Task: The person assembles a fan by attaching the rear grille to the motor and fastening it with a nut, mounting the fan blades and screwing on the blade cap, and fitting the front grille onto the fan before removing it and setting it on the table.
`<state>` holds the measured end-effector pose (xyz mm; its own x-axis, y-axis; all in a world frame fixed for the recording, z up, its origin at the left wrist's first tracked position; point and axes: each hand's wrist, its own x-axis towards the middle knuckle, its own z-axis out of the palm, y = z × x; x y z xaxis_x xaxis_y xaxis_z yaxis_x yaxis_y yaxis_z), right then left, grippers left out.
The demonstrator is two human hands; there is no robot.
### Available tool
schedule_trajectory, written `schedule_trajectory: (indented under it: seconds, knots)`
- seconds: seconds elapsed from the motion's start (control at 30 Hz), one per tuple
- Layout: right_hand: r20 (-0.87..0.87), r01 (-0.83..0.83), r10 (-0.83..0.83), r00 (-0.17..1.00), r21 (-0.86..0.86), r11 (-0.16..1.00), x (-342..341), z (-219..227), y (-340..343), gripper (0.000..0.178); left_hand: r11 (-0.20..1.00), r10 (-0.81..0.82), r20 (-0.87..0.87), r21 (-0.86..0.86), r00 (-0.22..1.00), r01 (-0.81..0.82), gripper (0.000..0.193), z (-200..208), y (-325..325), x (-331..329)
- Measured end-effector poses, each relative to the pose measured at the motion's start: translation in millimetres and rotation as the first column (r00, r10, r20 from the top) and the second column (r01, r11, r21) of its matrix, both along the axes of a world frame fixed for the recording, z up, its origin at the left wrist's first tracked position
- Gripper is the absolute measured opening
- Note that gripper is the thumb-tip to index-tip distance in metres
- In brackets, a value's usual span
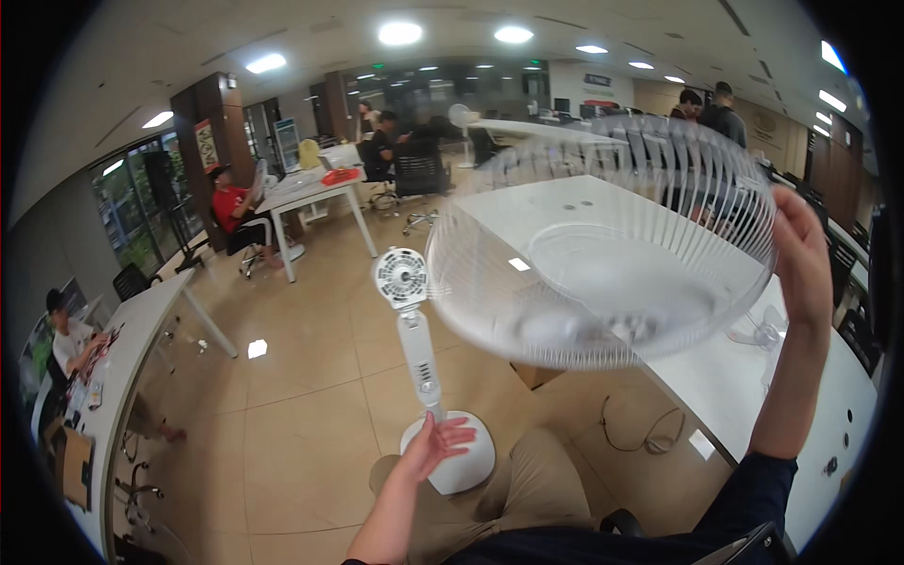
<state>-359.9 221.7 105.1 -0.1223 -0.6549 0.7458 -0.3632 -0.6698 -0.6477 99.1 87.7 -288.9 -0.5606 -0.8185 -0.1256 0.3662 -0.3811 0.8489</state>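
Observation:
My right hand [802, 235] is closed on the rim of a large round white wire fan guard [471, 311], raised at the upper right and partly blurred by motion. Below it to the left stands a white pedestal fan [414, 353] with neither guard nor blades on its round motor head [401, 277]. Its round white base [476, 461] rests on the floor by my knees. Beside the lower pole is my left hand [439, 449], fingers spread and holding nothing. Whether it touches the pole I cannot tell.
A long white table [697, 395] runs along my right, bearing a clear fan-blade-like part [767, 330]. A cable [650, 441] lies on the floor beneath it. People sit at white tables on the left [141, 325] and farther back [306, 193]; others stand at the far right.

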Motion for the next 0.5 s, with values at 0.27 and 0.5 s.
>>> schedule_trajectory:
  seconds: [0.27, 0.5]
  knots:
    - [-0.5, -0.33, 0.446, 0.742, 0.307, 0.893, 100.4, -66.7, 28.5, 0.024, 0.903, -0.121, -0.592, 0.268, 0.797, 0.337, 0.102, -7.9, 113.9, 24.5]
    - [-0.672, -0.73, 0.665, 0.327, 0.268, 0.629, 150.2, -113.5, 3.7, 0.031, 0.773, 0.173, -0.616, 0.568, 0.769, 0.281, 0.073, -124.1, 135.4, 84.3]
